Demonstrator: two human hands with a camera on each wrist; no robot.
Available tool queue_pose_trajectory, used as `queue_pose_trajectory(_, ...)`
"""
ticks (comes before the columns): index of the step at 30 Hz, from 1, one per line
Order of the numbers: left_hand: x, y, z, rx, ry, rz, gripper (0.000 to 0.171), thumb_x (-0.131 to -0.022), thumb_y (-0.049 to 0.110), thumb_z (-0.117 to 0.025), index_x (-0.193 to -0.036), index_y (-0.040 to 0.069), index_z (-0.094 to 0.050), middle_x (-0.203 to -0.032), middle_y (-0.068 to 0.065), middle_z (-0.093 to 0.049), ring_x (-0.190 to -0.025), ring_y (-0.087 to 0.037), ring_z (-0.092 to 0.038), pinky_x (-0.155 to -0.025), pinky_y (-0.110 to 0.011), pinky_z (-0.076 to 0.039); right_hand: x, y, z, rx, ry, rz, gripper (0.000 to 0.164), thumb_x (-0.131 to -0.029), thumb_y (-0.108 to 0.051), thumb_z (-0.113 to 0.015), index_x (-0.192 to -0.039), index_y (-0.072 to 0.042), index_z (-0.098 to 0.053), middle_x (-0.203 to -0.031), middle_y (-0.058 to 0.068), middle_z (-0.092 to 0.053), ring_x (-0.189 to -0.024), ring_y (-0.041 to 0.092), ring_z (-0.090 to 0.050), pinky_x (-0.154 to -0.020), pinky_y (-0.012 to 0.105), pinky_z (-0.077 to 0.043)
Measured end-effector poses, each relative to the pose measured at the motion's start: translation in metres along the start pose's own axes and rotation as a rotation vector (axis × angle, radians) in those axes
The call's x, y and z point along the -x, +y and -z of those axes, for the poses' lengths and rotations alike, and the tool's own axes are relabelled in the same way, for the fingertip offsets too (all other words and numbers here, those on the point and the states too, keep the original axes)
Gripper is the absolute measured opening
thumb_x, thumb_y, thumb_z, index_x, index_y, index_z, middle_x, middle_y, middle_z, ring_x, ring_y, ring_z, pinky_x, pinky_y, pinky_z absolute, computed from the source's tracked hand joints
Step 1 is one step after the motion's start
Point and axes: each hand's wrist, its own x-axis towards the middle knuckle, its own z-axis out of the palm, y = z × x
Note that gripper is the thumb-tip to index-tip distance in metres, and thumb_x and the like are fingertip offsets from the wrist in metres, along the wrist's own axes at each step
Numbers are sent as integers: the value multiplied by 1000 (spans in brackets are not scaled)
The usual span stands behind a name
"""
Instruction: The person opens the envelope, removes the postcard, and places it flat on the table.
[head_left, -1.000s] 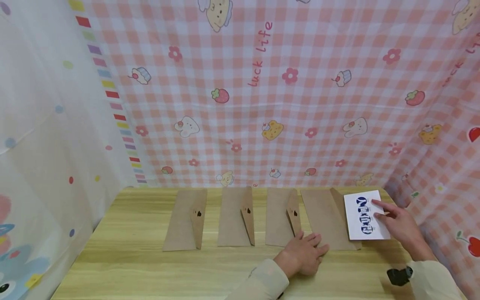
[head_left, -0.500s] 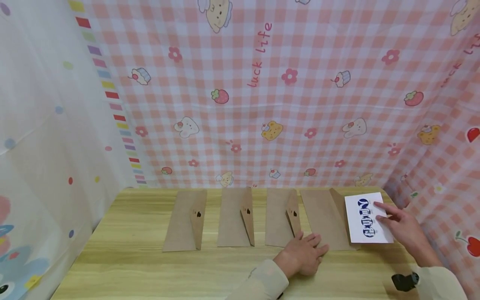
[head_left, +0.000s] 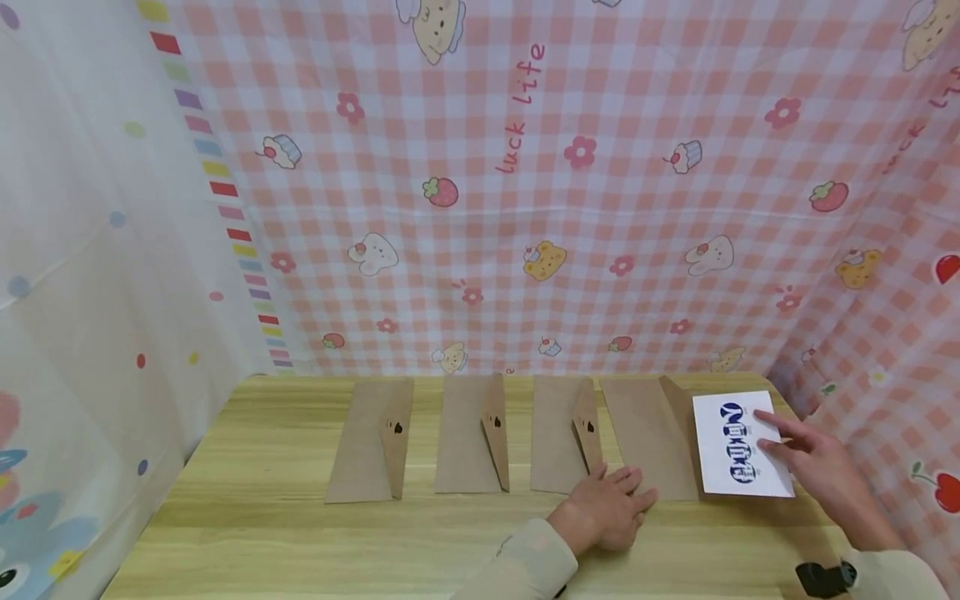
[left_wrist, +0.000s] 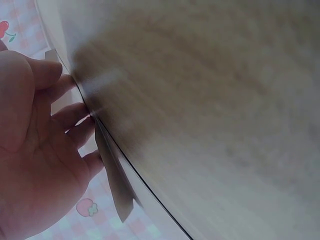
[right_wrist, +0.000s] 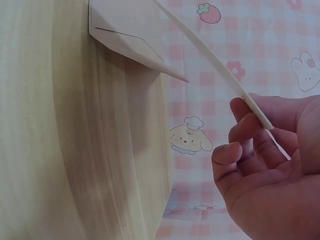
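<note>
My right hand [head_left: 821, 467] pinches a white card [head_left: 716, 450] with dark blue printing by its right edge. In the right wrist view the card [right_wrist: 215, 62] appears edge-on between the thumb and fingers, raised off the table. Just left of the card lies a brown kraft envelope [head_left: 645, 442], its flap [head_left: 681, 417] unfolded toward the card. My left hand [head_left: 606, 510] rests on the table with fingers spread, its fingertips at the near edges of this envelope and the one to its left. The left wrist view shows the palm [left_wrist: 45, 145] and slightly bent fingers.
Three more brown envelopes lie in a row to the left: one far left [head_left: 360, 442], one in the middle [head_left: 465, 442] and one [head_left: 555, 433] by my left hand. Their flaps are folded over. A pink checked cloth [head_left: 480, 208] hangs behind the wooden table [head_left: 300, 550].
My right hand has drawn the white card a little to the right and nearer to me, away from the envelope flap. The left hand has stayed in place.
</note>
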Motion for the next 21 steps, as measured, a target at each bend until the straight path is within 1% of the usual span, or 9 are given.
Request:
queue_pose_trajectory(2, 0, 0, 0, 4, -1, 1, 48, -107, 46, -23, -154, 50, -15, -162, 22, -13, -148, 3, -11, -121, -28, -16, 2, 0, 1, -13, -11, 4, 62, -96, -43, -63, -146, -8, -49, -128, 16, -62, -86, -14, -48, -69, 17, -40)
queue_pose_trajectory(5, 0, 0, 0, 8, -2, 1, 48, -107, 45, -23, -154, 49, -15, -163, 21, -12, -149, 3, -10, -121, -28, -16, 5, 2, 3, -27, -14, 16, 62, -95, -44, -65, -144, -10, -52, -121, -10, -63, -89, -18, -45, -71, 15, -40)
queue_pose_trajectory(7, 0, 0, 0, 4, -5, 4, 48, -107, 45, -23, -154, 49, -15, -163, 21, -12, -149, 3, -10, -121, -28, -16, 6, 2, 3, -32, -17, 14, 62, -94, -45, -66, -144, -12, -52, -119, -16, -59, -90, -20, -44, -71, 15, -39)
queue_pose_trajectory(9, 0, 0, 0, -4, -6, 5, 48, -107, 45, -23, -154, 49, -14, -163, 22, -12, -149, 3, -10, -121, -28, -16, 7, 3, 3, -27, -14, 4, 62, -93, -47, -66, -144, -13, -53, -123, -11, -60, -90, -19, -44, -71, 15, -40)
queue_pose_trajectory(13, -1, 1, 0, -11, -7, 9, 48, -107, 45, -22, -154, 49, -14, -162, 22, -12, -149, 3, -10, -121, -28, -16, 10, 6, 3, -23, -24, -10, 65, -92, -49, -66, -145, -14, -52, -136, 11, -58, -90, -17, -44, -70, 15, -40)
queue_pose_trajectory(15, -1, 2, 0, -6, -9, 11, 48, -107, 45, -22, -154, 49, -15, -162, 22, -12, -149, 3, -10, -121, -28, -16, 11, 8, 4, -44, -38, -4, 65, -92, -48, -66, -145, -13, -51, -138, 2, -57, -93, -19, -44, -71, 13, -40)
queue_pose_trajectory(18, 0, 2, 0, 2, -15, 14, 48, -107, 45, -23, -154, 49, -14, -162, 22, -11, -149, 3, -10, -121, -28, -15, 13, 12, 5, -92, -61, 0, 66, -93, -46, -66, -147, -13, -50, -133, -22, -53, -97, -22, -38, -74, 11, -38)
queue_pose_trajectory(20, 0, 2, 1, 6, -20, 16, 48, -107, 45, -23, -154, 49, -14, -163, 22, -11, -149, 3, -9, -121, -28, -15, 14, 14, 4, -117, -69, 2, 64, -93, -45, -67, -147, -15, -50, -121, -36, -48, -99, -21, -39, -75, 10, -38)
queue_pose_trajectory(21, 0, 2, 1, 3, -21, 16, 48, -107, 45, -23, -154, 49, -14, -163, 21, -11, -149, 3, -9, -121, -28, -15, 15, 15, 4, -132, -73, 6, 63, -93, -44, -67, -147, -15, -50, -118, -39, -47, -99, -21, -39, -75, 10, -37)
